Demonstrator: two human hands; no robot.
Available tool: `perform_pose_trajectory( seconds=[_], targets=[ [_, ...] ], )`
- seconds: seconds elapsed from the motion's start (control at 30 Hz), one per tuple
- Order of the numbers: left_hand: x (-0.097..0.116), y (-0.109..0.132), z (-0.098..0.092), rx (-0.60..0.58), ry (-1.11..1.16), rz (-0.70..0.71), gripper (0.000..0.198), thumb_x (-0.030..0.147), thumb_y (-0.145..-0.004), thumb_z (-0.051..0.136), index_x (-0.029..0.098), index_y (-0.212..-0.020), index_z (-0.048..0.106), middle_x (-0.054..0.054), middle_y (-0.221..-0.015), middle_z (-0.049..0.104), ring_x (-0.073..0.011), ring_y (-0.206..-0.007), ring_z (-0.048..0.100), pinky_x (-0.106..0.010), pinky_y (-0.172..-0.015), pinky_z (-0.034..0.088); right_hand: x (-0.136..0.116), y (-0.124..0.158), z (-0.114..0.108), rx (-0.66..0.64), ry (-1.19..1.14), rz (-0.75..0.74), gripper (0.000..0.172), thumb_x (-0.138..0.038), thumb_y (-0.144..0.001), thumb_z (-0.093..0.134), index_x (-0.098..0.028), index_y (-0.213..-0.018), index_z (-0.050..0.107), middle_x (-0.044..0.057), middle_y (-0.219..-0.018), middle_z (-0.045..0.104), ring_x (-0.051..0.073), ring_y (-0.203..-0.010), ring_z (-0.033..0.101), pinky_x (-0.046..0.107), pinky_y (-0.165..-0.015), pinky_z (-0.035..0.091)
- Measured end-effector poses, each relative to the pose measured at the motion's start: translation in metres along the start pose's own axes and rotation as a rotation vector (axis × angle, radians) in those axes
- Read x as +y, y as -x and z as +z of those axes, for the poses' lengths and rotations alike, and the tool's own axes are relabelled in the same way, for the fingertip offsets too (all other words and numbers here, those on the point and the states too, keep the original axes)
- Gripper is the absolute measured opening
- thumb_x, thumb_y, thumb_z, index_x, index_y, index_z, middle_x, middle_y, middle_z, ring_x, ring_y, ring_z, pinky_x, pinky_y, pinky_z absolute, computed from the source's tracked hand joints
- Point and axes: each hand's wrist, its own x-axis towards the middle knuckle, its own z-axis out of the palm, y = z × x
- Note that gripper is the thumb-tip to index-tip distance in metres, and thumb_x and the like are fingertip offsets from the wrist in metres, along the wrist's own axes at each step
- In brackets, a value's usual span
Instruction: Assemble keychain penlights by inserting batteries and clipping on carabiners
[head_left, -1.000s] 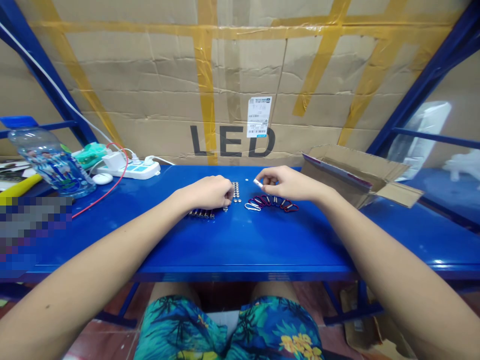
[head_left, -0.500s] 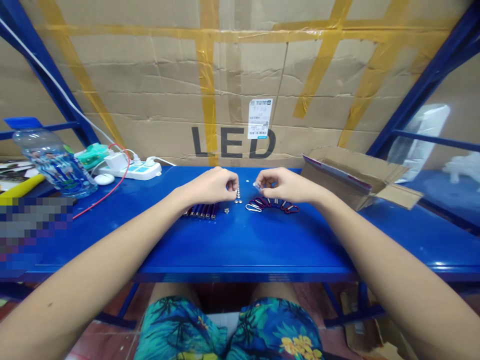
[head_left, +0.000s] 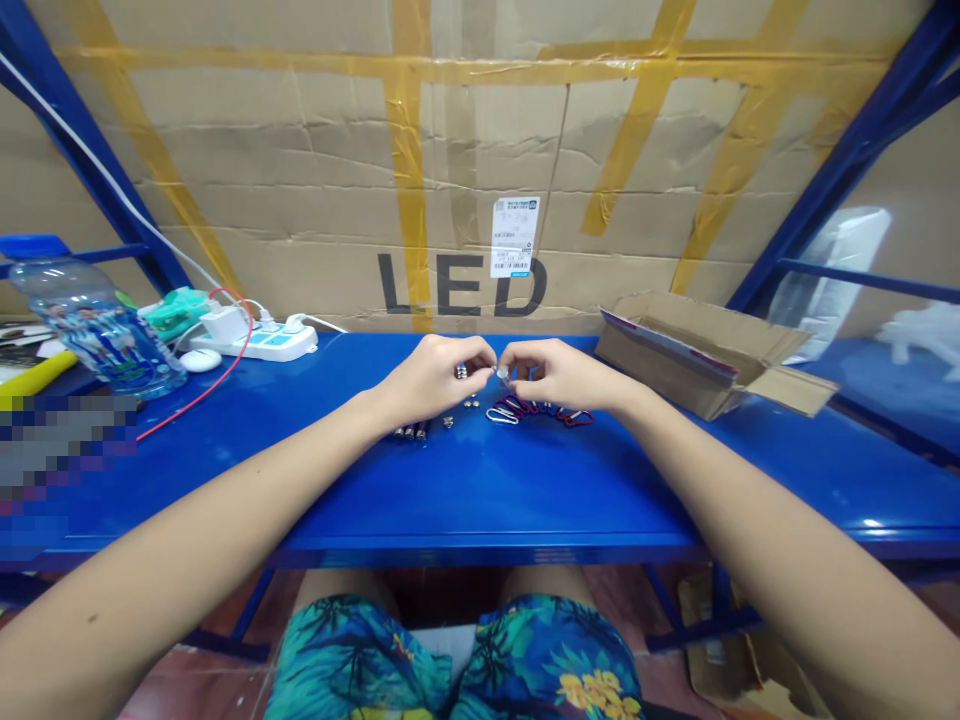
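Head view — both hands meet above the middle of the blue table [head_left: 480, 500]. The left hand [head_left: 435, 380] is curled narrow, pinching a small metal part [head_left: 460, 371]. The right hand [head_left: 562, 375] pinches a silver cap [head_left: 501, 373], its fingertips almost touching the left's. Just below them on the table lie coloured carabiners [head_left: 536, 410], dark tubes [head_left: 411, 432] and loose small discs [head_left: 471, 402]. An open cardboard box [head_left: 705, 350] sits to the right — well apart.

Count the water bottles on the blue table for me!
1. The bottle stands at the table's far left edge, near the power strip. The blurred patch in front of it could hide more.
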Motion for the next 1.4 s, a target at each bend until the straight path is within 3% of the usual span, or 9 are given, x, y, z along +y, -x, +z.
perform_pose_trajectory(
  seconds=[0.3, 0.53, 0.73, 0.9, 1.07, 1.4],
  targets=[
    [-0.003, 0.001, 0.005, 0.032, -0.136, 0.258, 0.012, 0.018, -0.093, 0.059, 0.016, -0.094, 0.071, -0.004, -0.087, 0.078, -0.0134, -0.075, 0.072, -0.023, -0.07, 0.054, 0.007, -0.002, 0.003, 0.054, 0.008, -0.063, 0.017, -0.014, -0.076, 0.057, -0.017, -0.09, 0.066, 0.001, -0.08, 0.066, 0.013, -0.071, 0.056, 0.026, -0.067, 0.041],
    [-0.003, 0.001, 0.004, 0.0, -0.147, 0.282, 0.014, 0.017, -0.094, 0.057, 0.016, -0.095, 0.071, -0.007, -0.091, 0.077, -0.0152, -0.082, 0.072, -0.026, -0.074, 0.055, 0.007, -0.002, 0.003, 0.067, 0.012, -0.09, 0.015, -0.014, -0.077, 0.058, -0.017, -0.09, 0.066, 0.002, -0.084, 0.067, 0.013, -0.073, 0.058, 0.026, -0.069, 0.044],
    [-0.002, 0.0, -0.003, -0.03, -0.147, 0.199, 0.015, 0.017, -0.093, 0.056, 0.016, -0.094, 0.071, -0.005, -0.09, 0.076, -0.0144, -0.079, 0.069, -0.027, -0.075, 0.053, 0.009, -0.002, 0.002, 0.07, -0.008, -0.075, 0.014, -0.016, -0.078, 0.06, -0.018, -0.091, 0.066, 0.002, -0.087, 0.068, 0.014, -0.075, 0.059, 0.027, -0.071, 0.047],
    [-0.006, 0.001, -0.01, -0.217, -0.267, 0.089, 0.017, 0.019, -0.091, 0.056, 0.018, -0.091, 0.073, -0.005, -0.087, 0.073, -0.0179, -0.084, 0.066, -0.03, -0.074, 0.049, 0.011, -0.003, 0.001, 0.075, -0.002, -0.053, 0.014, -0.016, -0.077, 0.059, -0.018, -0.09, 0.065, 0.002, -0.086, 0.068, 0.014, -0.075, 0.059, 0.028, -0.071, 0.047],
    [-0.015, 0.003, -0.011, -0.437, -0.357, 0.069, 0.016, 0.02, -0.089, 0.059, 0.021, -0.088, 0.075, -0.004, -0.088, 0.072, -0.0201, -0.088, 0.064, -0.031, -0.073, 0.044, 0.011, -0.003, 0.0, 0.058, 0.053, -0.03, 0.015, -0.015, -0.076, 0.058, -0.018, -0.089, 0.064, 0.003, -0.087, 0.068, 0.015, -0.076, 0.059, 0.028, -0.072, 0.046],
    [-0.015, 0.005, 0.001, -0.517, -0.436, 0.036, 0.017, 0.019, -0.091, 0.058, 0.018, -0.084, 0.074, -0.006, -0.087, 0.071, -0.0209, -0.086, 0.064, -0.029, -0.07, 0.043, 0.006, -0.001, 0.002, 0.0, 0.069, 0.011, 0.015, -0.014, -0.077, 0.058, -0.017, -0.091, 0.065, 0.003, -0.089, 0.069, 0.015, -0.076, 0.06, 0.026, -0.07, 0.045]
  ],
)
